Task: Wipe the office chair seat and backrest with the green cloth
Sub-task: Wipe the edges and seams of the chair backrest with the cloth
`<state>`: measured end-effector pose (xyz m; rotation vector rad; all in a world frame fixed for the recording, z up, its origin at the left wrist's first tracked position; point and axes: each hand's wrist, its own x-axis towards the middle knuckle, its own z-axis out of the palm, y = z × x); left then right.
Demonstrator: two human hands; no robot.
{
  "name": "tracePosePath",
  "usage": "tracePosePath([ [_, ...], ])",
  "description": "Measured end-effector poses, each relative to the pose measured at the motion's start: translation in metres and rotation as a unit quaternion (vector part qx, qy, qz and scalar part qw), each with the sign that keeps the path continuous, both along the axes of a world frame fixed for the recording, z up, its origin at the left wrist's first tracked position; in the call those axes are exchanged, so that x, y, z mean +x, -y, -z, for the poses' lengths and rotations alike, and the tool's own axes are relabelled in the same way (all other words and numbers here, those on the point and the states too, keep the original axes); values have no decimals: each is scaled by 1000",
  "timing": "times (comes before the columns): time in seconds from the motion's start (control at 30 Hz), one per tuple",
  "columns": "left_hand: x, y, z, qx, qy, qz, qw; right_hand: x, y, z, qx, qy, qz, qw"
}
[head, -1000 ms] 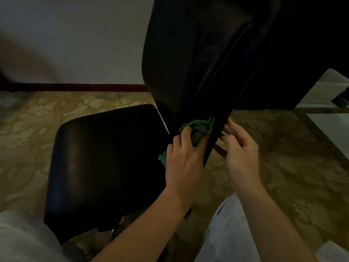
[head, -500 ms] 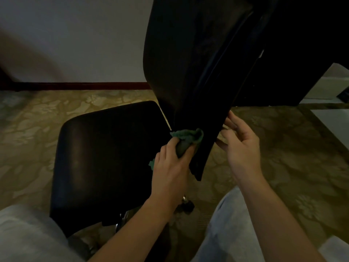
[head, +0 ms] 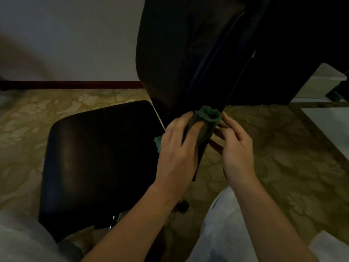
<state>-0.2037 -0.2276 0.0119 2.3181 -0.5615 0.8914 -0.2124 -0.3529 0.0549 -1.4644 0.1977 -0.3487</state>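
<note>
Olive patterned carpet [head: 283, 157] covers the floor and meets a pale wall [head: 66, 44] at a dark red baseboard [head: 75, 85]. Black backrest [head: 179, 53], seen edge-on, rises from centre to the top of the view and tapers toward its lower end. Black padded seat [head: 102, 157] lies to its left, low in the view. Grey trouser legs [head: 222, 233] fill the lower corners. Both hands meet at the backrest's lower part. Left hand [head: 177, 148] grips the cloth [head: 207, 118] and presses it onto the backrest's near edge. Right hand [head: 236, 148], fingers bent, holds the backrest's rear edge just beside the cloth, fingertips touching it. Green cloth, bunched, wraps over that edge; one corner shows below the left palm.
</note>
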Motion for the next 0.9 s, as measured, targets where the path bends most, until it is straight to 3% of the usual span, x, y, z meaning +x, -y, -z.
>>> tracePosePath([
  [0.1,7,0,0,36,55,6,998,1,0,1,12,-8,6,1000],
  [0.27,15,-4,18,135,33,51,989,2,1,0,13,-6,10,1000],
  [0.6,1,2,24,112,-16,19,993,2,5,0,5,-3,-11,1000],
  [0.9,0,11,30,182,-57,-19,981,4,6,2,5,-4,-12,1000],
])
